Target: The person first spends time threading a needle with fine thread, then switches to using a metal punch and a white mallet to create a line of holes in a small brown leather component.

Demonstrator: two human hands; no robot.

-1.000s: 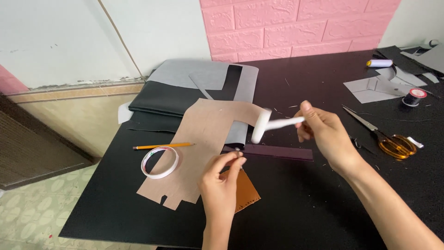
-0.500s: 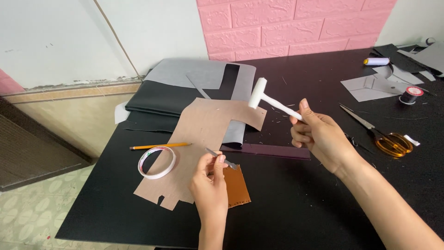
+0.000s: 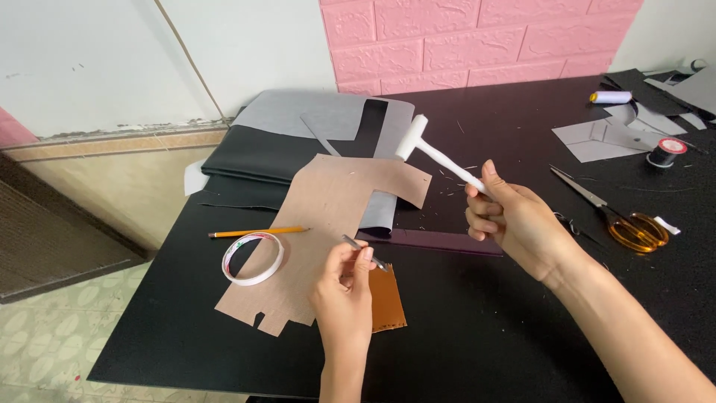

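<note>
My right hand [image 3: 514,220] grips the handle of a small white mallet [image 3: 432,153], whose head is raised above the tan pattern sheet [image 3: 328,216]. Between the fingertips of my left hand [image 3: 343,295] is a thin metal punch tool [image 3: 365,252], tilted, its tip at the top edge of an orange-brown leather piece [image 3: 388,302]. A dark purple strip [image 3: 440,241] lies just beyond that piece, between my two hands.
A roll of white tape [image 3: 252,259] and a pencil [image 3: 257,232] lie left on the black table [image 3: 477,336]. Grey and black sheets [image 3: 298,134] are stacked at the back. Orange-handled scissors [image 3: 619,216], a thread spool [image 3: 665,151] and grey cut-outs [image 3: 604,138] lie right.
The mallet has swung up from near the strip, its head now raised and tilted back to the left. My left hand has lifted the punch into a tilted position over the leather piece.
</note>
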